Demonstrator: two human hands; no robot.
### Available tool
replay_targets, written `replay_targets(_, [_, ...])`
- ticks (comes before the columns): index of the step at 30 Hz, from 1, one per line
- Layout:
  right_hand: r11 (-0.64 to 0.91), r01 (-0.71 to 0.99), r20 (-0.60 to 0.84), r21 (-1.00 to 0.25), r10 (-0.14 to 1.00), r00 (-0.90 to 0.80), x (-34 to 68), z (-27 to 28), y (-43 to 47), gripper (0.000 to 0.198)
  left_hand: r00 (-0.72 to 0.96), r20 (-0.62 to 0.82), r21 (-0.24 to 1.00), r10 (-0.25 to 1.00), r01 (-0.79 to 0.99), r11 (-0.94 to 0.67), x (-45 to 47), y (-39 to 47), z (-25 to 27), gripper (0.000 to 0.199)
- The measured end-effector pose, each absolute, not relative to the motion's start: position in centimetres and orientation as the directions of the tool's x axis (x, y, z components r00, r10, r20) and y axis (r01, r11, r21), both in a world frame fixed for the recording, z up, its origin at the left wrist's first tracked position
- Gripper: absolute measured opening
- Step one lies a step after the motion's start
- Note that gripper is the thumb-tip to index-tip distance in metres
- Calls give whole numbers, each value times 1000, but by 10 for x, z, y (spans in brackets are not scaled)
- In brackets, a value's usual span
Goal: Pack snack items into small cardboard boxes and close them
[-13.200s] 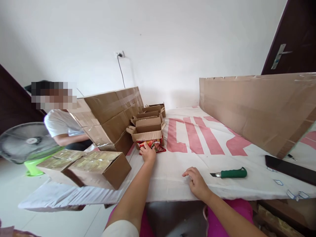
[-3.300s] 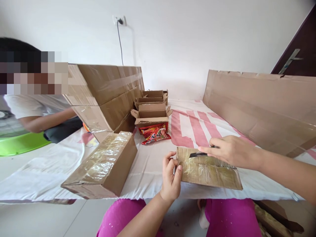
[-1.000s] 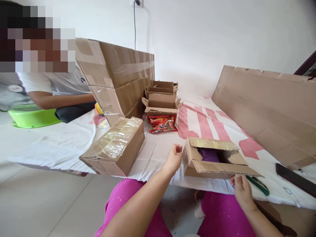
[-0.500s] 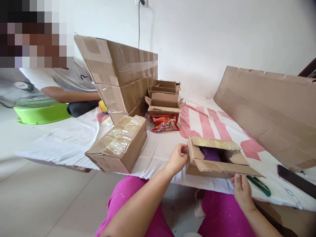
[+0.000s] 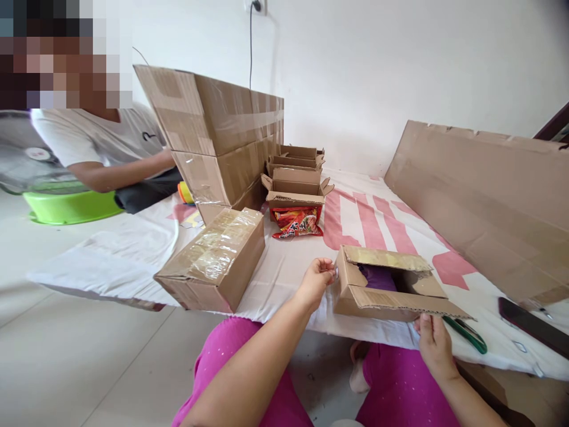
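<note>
In front of me an opened cardboard box [image 5: 391,311] rests near the table's front edge, its top flaps partly folded back and torn. Through the gap shows something purple [image 5: 377,279]; the rest of the inside is dark. My left hand [image 5: 316,283] is just off the box's left end, thumb and fingertips pinched together around a small pale bit I cannot make out. At the front right corner, my right hand [image 5: 434,341] grips the edge of the box, thumb on top and fingers partly hidden. A green-handled tool [image 5: 469,337] lies beside that hand.
A taped carton [image 5: 208,261] lies to the left. Behind stand stacked cartons [image 5: 231,118], open boxes [image 5: 296,178] and a red food packet [image 5: 297,222]. At right are a large cardboard panel [image 5: 480,196] and a phone [image 5: 533,326]. Another person [image 5: 115,148] sits far left.
My left hand has drawn slightly leftward, away from the box's end. My right hand stays at the box's corner. The other person's arm has shifted a little.
</note>
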State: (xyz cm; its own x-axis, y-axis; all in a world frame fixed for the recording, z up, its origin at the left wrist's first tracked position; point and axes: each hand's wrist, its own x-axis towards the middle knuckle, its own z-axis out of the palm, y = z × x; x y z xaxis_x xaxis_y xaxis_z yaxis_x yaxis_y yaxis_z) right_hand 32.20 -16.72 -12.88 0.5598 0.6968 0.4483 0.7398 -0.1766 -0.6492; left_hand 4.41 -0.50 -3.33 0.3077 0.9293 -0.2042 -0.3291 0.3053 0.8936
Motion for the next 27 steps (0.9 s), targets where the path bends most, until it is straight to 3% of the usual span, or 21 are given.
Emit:
replay_targets(15, [-193,759,450,-622,706,548,319,-124,-167,49,341,-286,835,896,-370,407,43,-4,-36,32])
replay_targets(27, [-150,701,408,-698,721,560,316,-120,-168,43,275,-153,921,949,-310,238,41,0,-35,19])
